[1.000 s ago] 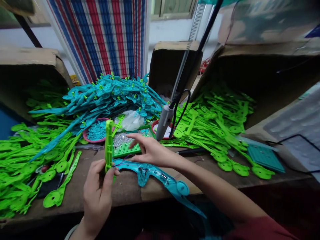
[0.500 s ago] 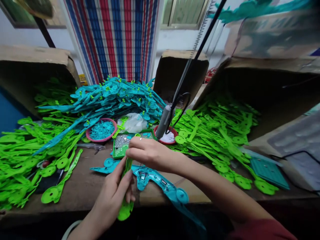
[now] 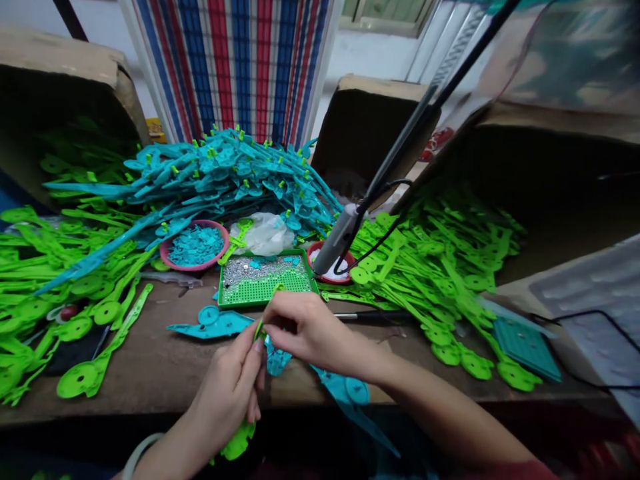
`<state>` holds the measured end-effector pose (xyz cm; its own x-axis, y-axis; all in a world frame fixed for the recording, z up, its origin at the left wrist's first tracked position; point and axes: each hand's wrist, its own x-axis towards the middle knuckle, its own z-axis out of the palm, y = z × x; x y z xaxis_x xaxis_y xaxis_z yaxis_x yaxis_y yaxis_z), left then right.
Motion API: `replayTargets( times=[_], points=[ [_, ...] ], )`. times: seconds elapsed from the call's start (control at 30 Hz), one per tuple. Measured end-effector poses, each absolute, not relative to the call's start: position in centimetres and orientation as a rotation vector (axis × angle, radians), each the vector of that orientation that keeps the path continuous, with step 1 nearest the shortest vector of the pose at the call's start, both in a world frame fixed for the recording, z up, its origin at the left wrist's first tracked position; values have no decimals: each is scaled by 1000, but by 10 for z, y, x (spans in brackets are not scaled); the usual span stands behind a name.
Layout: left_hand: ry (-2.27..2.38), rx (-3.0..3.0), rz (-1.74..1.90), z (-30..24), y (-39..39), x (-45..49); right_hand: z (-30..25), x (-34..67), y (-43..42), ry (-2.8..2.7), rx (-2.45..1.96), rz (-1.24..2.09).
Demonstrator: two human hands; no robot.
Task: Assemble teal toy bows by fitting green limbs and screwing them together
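Observation:
My left hand (image 3: 225,377) is wrapped round a long bright green plastic piece (image 3: 239,441), its rounded end showing below my palm. My right hand (image 3: 313,327) has its thumb and fingers closed on the upper part of that same piece, close to my left fingertips; exactly what the fingers pinch is hidden. Behind both hands a long blue plastic piece (image 3: 215,325) lies on the table, partly covered by them, its other end jutting past the front edge. Just beyond my right hand is a green tray (image 3: 245,303) of small metal parts, with some blue bits in it.
A pink bowl (image 3: 226,250) holds small blue pieces; a red bowl (image 3: 345,280) holds white ones. Green pieces (image 3: 415,273) pile up on both sides, with a heap of blue pieces (image 3: 240,173) behind. A grey electric screwdriver (image 3: 336,240) hangs over the red bowl.
The view has shifted slightly downward. My right hand has come lower against the green piece, close to my left fingers, and covers more of the blue piece. Both hands still hold the green piece.

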<state>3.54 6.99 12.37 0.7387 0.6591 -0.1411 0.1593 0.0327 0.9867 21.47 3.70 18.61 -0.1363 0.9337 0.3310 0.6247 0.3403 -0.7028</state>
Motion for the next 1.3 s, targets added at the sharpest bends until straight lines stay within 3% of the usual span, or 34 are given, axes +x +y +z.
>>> replayTargets(
  times=[0.3, 0.47, 0.6, 0.73, 0.9, 1.3],
  points=[
    [796, 2252, 1045, 84, 44, 39, 141, 180, 14, -949, -1486, 936],
    [836, 2206, 1011, 58, 17, 32, 130, 175, -4, -837, -1493, 971],
    [931, 1988, 1038, 52, 9, 34, 124, 175, -10, -1000, -1553, 854],
    [986, 1768, 833, 65, 18, 38, 121, 182, -9, -1280, -1553, 608],
    [1035, 1537, 719, 79, 32, 41, 120, 194, 0, -1438, -1458, 664],
    [902, 1969, 846, 71, 39, 37, 104, 190, 0, -1594, -1469, 347]
  ],
)
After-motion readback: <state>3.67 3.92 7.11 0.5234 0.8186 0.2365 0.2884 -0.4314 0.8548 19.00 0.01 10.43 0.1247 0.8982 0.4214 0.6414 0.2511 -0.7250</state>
